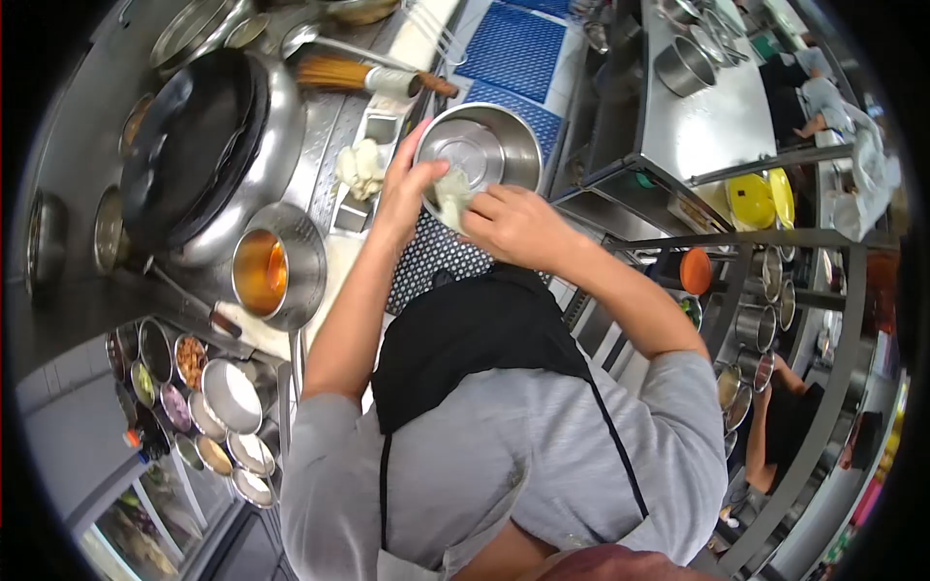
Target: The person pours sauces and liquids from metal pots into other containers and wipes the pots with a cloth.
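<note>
A round steel pot point(528, 145) is held up before my apron, tilted so its inside faces me. My left hand point(395, 194) is closed on the pot's left rim, with the thumb over the edge. My right hand point(513, 225) is closed on a pale, crumpled cloth point(451, 197), which lies against the pot's near inner wall. The fingertips are partly hidden by the cloth and the hand itself. Left of my left hand, a bunched white cloth point(360, 168) rests at the stove's edge beside small steel containers point(351, 215).
Black woks point(189, 145) sit on the left range. Near them are a steel bowl with orange liquid point(260, 273), a bamboo brush point(334, 74) and several ingredient containers point(231, 395). A steel counter point(702, 116) stands right; other people work beyond the metal shelf frame point(794, 239).
</note>
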Tool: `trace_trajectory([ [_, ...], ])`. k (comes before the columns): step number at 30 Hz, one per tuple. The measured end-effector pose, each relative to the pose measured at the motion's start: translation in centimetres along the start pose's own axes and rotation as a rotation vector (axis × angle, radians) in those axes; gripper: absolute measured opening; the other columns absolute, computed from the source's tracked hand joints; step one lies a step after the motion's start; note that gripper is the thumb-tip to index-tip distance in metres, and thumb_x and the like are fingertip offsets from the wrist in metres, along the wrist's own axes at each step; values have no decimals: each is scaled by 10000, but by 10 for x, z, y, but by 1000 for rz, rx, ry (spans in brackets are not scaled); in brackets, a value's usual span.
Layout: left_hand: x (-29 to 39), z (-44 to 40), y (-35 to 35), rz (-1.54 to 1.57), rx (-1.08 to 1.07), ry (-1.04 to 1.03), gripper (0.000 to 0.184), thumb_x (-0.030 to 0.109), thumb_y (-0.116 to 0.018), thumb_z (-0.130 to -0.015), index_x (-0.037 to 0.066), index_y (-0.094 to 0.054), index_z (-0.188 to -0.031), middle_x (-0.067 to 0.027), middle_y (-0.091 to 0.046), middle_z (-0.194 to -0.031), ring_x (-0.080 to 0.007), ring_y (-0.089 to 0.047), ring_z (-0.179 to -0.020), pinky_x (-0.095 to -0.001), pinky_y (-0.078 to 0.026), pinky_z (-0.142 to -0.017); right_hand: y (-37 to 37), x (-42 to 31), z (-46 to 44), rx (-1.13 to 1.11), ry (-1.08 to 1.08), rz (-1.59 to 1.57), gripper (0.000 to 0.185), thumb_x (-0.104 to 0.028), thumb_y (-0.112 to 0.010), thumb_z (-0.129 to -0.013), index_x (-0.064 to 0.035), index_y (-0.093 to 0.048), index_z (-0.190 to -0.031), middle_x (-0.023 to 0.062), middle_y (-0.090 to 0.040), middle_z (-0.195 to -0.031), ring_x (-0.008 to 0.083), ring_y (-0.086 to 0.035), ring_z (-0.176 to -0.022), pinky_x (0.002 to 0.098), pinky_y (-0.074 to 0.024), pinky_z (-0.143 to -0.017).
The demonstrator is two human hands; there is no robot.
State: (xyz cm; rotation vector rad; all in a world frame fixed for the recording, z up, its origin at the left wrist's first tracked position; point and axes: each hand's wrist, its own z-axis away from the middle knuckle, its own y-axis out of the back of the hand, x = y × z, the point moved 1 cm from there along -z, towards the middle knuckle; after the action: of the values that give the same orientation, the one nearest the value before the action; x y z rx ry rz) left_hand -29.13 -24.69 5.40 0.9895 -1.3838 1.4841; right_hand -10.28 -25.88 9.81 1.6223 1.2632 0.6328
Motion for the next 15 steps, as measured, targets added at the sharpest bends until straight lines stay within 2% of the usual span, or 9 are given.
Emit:
trace_trajectory([
  [2,23,-2,8,-55,-75,83,672,231,-640,-858,7,-426,-1455,-130,-539,-1357,-208,-513,-1224,-307,-376,-1054,19,9,12,-26,130,97,164,-156,-672,-741,-80,-609,-873,46,-552,-825,216,-601,-752,345,-531,-614],
  [4,29,-4,15,-38,-110,135,663,303,-637,-894,4,-431,-1449,-131,-550,-1349,-209,-522,-1219,-306,-390,-1044,44,16,21,-71,-1,112,168,-124,-673,-723,-87,-631,-881,43,-561,-823,221,-602,-755,338,-530,-596],
  [7,22,-6,27,35,-129,251,652,382,-611,-930,3,-445,-1435,-133,-556,-1344,-206,-529,-1219,-309,-405,-1033,73,36,21,129,-229,154,191,-103,-688,-700,-106,-673,-891,42,-586,-845,228,-610,-764,339,-531,-589],
  [10,4,-12,29,-29,-108,371,638,441,-587,-946,7,-479,-1401,-125,-561,-1339,-195,-543,-1202,-305,-415,-1021,82,43,1,217,-210,267,209,-126,-694,-702,-121,-691,-911,39,-593,-888,224,-604,-794,342,-536,-622],
  [13,15,-9,3,-31,-261,271,630,455,-587,-947,14,-496,-1388,-122,-557,-1343,-199,-529,-1218,-314,-413,-1022,62,44,-23,159,0,333,204,-147,-673,-719,-119,-693,-920,27,-591,-935,211,-587,-852,324,-523,-646],
  [15,20,-9,-7,-80,-265,240,634,458,-583,-950,11,-497,-1391,-127,-557,-1338,-207,-498,-1251,-332,-384,-1053,39,50,-25,-58,101,481,170,-183,-645,-742,-128,-721,-884,10,-591,-970,184,-561,-902,310,-502,-659],
])
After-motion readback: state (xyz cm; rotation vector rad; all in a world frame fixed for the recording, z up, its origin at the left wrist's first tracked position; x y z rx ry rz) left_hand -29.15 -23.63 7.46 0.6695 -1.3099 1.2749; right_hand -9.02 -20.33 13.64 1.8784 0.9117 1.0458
